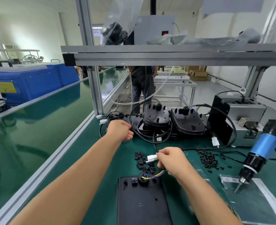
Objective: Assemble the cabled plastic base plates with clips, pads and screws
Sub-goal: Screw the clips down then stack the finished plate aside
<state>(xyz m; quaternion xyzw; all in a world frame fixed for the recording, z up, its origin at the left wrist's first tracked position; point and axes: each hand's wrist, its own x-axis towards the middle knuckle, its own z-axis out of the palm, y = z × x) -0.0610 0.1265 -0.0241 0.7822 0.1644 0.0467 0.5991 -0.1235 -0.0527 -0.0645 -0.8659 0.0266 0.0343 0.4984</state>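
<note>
Two bare hands work over a green bench mat [101, 159] at an assembly station. The right hand [171, 159] has its fingers curled around a black cable [155, 146] and pinches it just behind a white connector [151, 158], which juts out to the left of the fingertips. Coloured wires [156, 174] run from under that hand down to a round black fitting on the flat black base plate [143, 202] lying nearest the camera.

The left hand [120, 129] reaches farther back, its fingers curled toward a loop of black cable beside two stacks of dark base plates [156, 117]; whether it actually grips the cable cannot be told, as the fingertips are hidden behind the knuckles.

Between the hands lies a small heap of black plastic clips [142, 161]. A scatter of black screws [208, 159] sits to the right of the right hand. Farther right, a blue-and-black electric screwdriver [260, 151] hangs tilted, its bit just above a clear plastic bag [247, 200]. A grey metal box [246, 114] stands at the back right, under an aluminium shelf frame [166, 54].
</note>
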